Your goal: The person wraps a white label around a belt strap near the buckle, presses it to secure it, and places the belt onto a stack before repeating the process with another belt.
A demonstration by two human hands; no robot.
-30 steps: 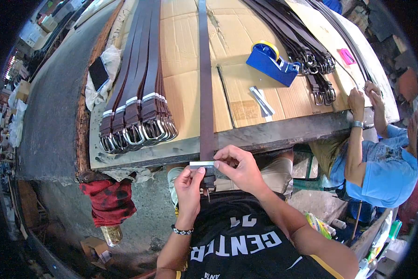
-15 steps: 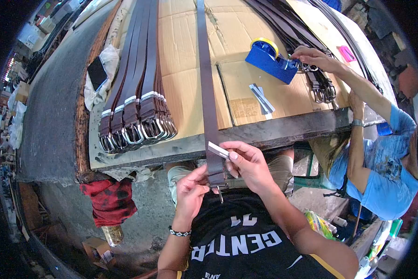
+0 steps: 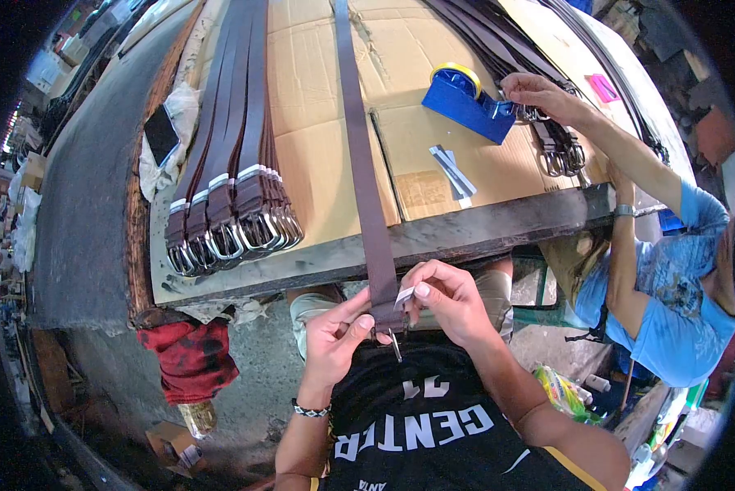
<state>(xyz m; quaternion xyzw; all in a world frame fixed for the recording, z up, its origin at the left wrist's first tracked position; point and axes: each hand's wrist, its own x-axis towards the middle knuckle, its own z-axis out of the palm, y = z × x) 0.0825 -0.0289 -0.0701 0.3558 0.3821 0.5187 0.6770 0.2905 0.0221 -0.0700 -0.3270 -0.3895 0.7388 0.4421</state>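
Note:
A long dark brown belt (image 3: 361, 155) runs down across the table to its buckle (image 3: 395, 344), which hangs over the front edge near my lap. My left hand (image 3: 334, 335) pinches the buckle end from the left side. My right hand (image 3: 449, 301) is closed on a small white paper strip (image 3: 404, 298), whose end lies against the belt just above the buckle. More white strips (image 3: 452, 173) lie crossed on the cardboard. Several belts with white bands (image 3: 238, 180) lie together at the left, their buckles at the front edge.
A blue tape dispenser (image 3: 469, 106) with yellow-rimmed tape stands at the right, beside a co-worker's hand (image 3: 539, 94). More buckled belts (image 3: 559, 147) lie there. A phone (image 3: 161, 135) rests on white plastic at the left. A red cloth (image 3: 189, 360) hangs below the table.
My right hand has brought the white strip down against the belt near the buckle. My left hand still holds the belt's end. The view has shifted slightly.

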